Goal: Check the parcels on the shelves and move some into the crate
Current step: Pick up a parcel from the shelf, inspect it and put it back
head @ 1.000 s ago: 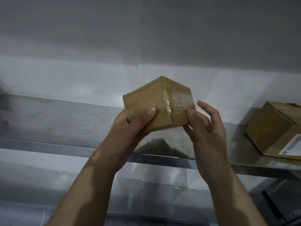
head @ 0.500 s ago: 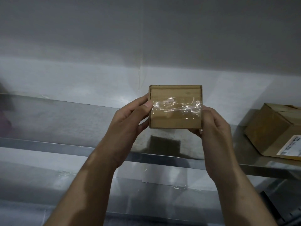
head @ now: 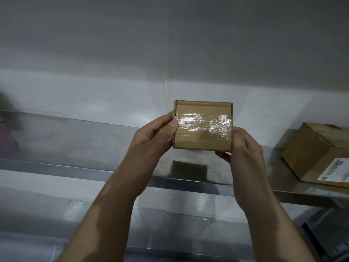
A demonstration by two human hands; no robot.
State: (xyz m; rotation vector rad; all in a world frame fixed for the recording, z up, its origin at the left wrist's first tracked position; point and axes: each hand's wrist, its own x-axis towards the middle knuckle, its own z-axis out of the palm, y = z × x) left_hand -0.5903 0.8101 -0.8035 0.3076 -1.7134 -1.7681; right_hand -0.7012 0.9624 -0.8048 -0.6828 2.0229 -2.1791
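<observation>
1. Small cardboard box (head: 203, 126) held up in the air above the metal shelf (head: 94, 146), flat face toward the camera, clear tape (head: 204, 122) across it.
2. Left hand (head: 151, 140) grips the box's left edge, thumb on the front.
3. Right hand (head: 243, 146) grips the right edge, fingers curled beneath.
4. Larger box (head: 309, 150) with a label (head: 336, 172) sits on the shelf at right, well apart.

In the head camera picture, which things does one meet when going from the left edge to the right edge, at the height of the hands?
Blurred purple thing → left hand → small taped box → right hand → larger cardboard box on the steel shelf, with its white label.
</observation>
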